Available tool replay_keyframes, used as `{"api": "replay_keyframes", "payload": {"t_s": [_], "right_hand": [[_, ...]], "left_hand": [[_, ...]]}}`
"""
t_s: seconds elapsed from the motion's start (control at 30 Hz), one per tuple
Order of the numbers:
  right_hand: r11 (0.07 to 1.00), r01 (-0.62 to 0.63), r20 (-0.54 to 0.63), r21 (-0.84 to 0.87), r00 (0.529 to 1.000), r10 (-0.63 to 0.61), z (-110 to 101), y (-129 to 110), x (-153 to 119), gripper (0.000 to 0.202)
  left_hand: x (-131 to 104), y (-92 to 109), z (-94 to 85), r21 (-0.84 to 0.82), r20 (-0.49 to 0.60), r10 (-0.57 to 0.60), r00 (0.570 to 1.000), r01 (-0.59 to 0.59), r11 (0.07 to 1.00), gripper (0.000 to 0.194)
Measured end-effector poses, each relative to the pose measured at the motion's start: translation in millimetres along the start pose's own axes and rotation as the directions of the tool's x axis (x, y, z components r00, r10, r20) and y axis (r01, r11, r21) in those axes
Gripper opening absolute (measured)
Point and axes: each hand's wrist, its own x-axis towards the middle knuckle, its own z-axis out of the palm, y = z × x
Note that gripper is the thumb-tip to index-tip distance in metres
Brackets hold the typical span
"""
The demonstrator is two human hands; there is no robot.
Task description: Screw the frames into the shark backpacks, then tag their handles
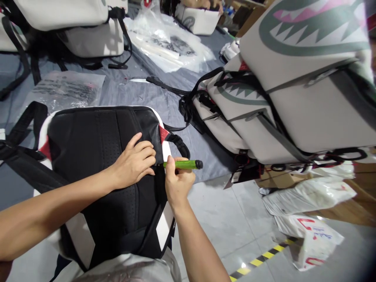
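While your R hand [179,180] is gripping 1 green pen-like tool [189,164], its working end pointing L across 1 backpack's [79,141] edge, your L hand [135,160] is resting palm-down just beside it, fingers bent; can't tell if it's pinching fabric. The backpack is lying black side up, far end on the gray tablecloth [123,90], near end facing you. 2 red corner patches [163,134] are showing, 1 per side, plus 2 white strap patches [165,227] lower down. At R, 2 shark-mouth designs [317,33] are showing on overlapping gray bags [311,113]; upper L, approx. 3 pale bags [96,39] are sitting w/ blk. straps dangling. 1 yel./blk. tape strip [267,254] is crossing the floor [214,203].
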Motion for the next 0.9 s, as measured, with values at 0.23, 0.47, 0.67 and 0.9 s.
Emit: {"api": "replay_keyframes", "payload": {"t_s": [0.23, 0.47, 0.67, 0.9], "right_hand": [[0.997, -0.046, 0.071, 0.064, 0.997, 0.042, -0.4, -2.9, 6.5, 0.036], [0.982, -0.145, 0.149, 0.121, 0.981, 0.127, -2.2, -4.3, 13.4, 0.04], [0.965, -0.216, 0.226, 0.149, 0.957, 0.18, -3.2, -3.1, 18.0, 0.04], [0.951, -0.268, 0.263, 0.156, 0.939, 0.222, -6.4, -2.4, 20.6, 0.04]], "left_hand": [[0.0, 0.3, -0.1, 0.014, -0.001, 0.0, 1.0, 0.0, 1.0, 0.018], [0.1, -1.0, 0.3, 0.009, 0.01, -0.004, 1.0, 0.004, 1.0, 0.018], [1.7, -1.4, 1.2, 0.011, 0.022, -0.009, 1.0, 0.008, 1.0, 0.019], [2.2, -2.1, 1.9, -0.013, 0.031, -0.014, 0.999, 0.014, 1.0, 0.018]]}}
